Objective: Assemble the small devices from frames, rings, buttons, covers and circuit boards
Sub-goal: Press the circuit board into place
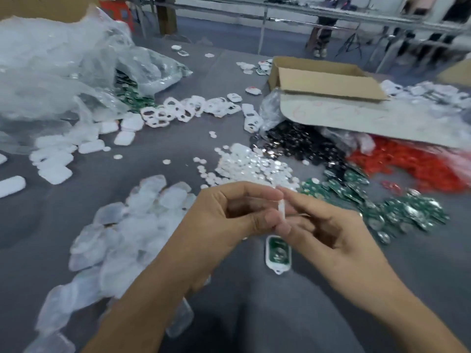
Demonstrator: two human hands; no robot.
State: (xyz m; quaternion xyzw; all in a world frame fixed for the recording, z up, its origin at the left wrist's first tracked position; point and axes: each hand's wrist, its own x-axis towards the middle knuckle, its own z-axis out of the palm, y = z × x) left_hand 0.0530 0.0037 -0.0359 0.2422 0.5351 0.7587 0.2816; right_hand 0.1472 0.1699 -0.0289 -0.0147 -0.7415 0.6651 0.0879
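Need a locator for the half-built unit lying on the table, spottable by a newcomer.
Start at the grey table and find the left hand and right hand pinching a white part at centre. Directly below where they meet lies a white frame by itself. It alone has a green board seated inside, unlike the loose circuit boards piled to the right.

Covers (122, 225) left, buttons (244, 164) centre, circuit boards (397, 210) right, cardboard box (326, 80) behind, all on the table (280, 314).
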